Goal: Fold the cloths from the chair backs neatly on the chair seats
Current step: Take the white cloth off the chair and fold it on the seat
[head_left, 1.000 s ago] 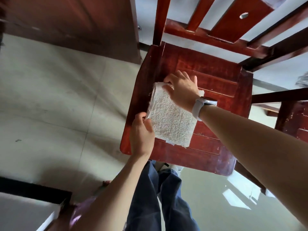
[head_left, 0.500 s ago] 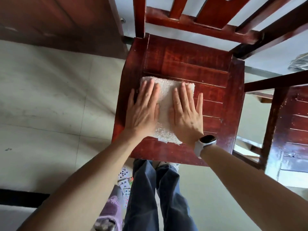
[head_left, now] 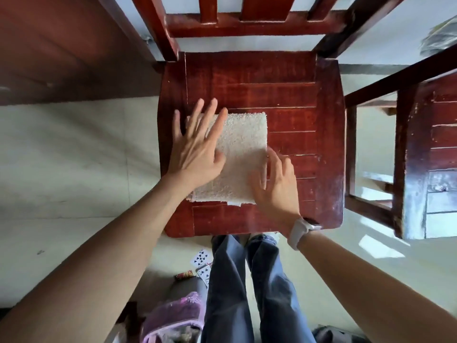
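Pale tiled floor (head_left: 74, 157) all around, and a dark red wooden chair seat (head_left: 284, 95) sitting right under both hands. The folded cloth (head_left: 243, 154), a nubbly off-white towel kind of thing, lies flat on the seat's near-left part, pretty much squared up, with its long axis running away from the person toward the chair back (head_left: 247, 23).

So where it sits relative to the hands: it's directly between and under them. The left hand (head_left: 197, 149) has its fingers spread and straight, lying over the cloth's left edge, fingertips reaching past the far-left corner onto the wood. The right hand (head_left: 274, 184) is at the near-right corner, fingers loosely bent, tips touching or just off the right edge. I honestly can't tell if it's nipping the edge or just resting there, but it doesn't look like a real grip.

Left hand is the one doing more of the covering; the right only has the corner. My guess is this one's basically done, just a last pat or nudge to straighten it. If it needs shifting, a push along that long axis from the near edge seems easiest, since both hands come in from that side.

Another chair (head_left: 425, 149) stands off past the right hand, plus a few playing cards (head_left: 201, 258) on the floor near the person's legs.
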